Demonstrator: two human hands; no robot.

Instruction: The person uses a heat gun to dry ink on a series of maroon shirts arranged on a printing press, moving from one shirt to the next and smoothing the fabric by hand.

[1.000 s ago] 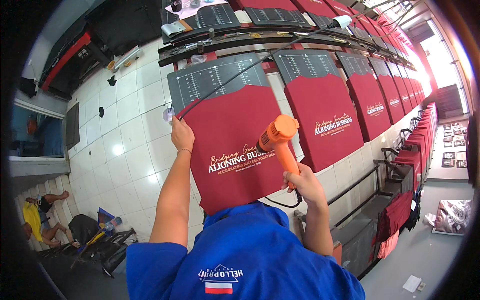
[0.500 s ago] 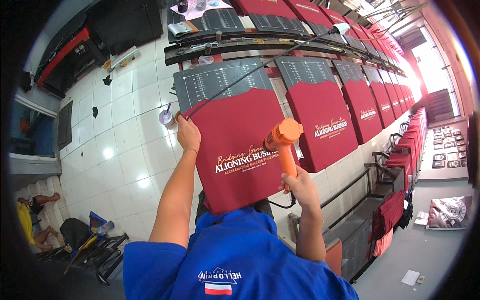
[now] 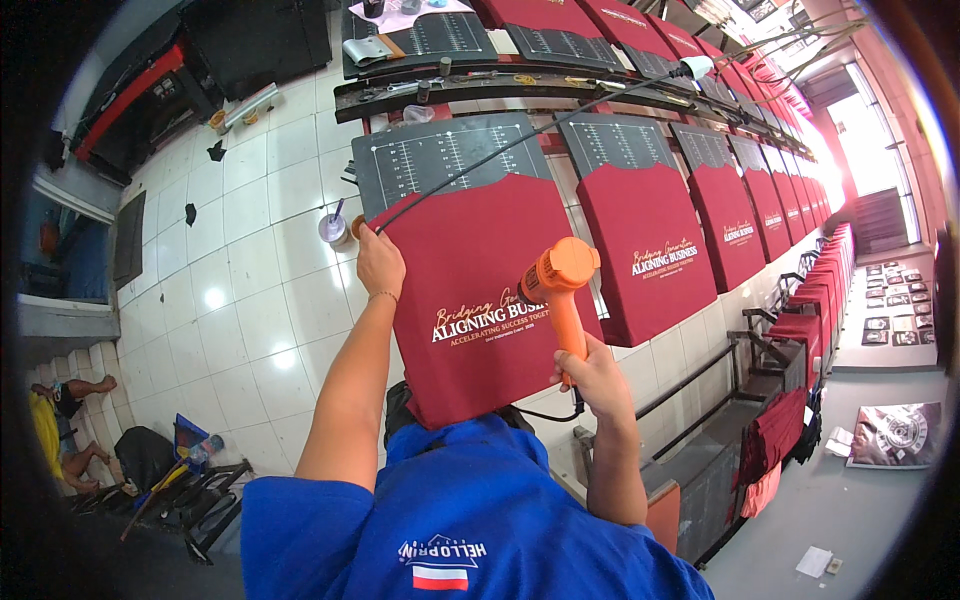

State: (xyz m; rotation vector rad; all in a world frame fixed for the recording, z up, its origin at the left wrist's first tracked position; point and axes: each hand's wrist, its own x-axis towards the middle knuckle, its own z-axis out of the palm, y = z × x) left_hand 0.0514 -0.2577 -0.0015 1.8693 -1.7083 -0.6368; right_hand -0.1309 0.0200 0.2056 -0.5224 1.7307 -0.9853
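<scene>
Head cam: R fingers (image 3: 579, 368) grip 1 heat gun (image 3: 563, 287).

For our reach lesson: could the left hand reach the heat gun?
Probably yes: only red fabric lies between the left hand and heat gun, though that hand seems to hold the cable.
</scene>
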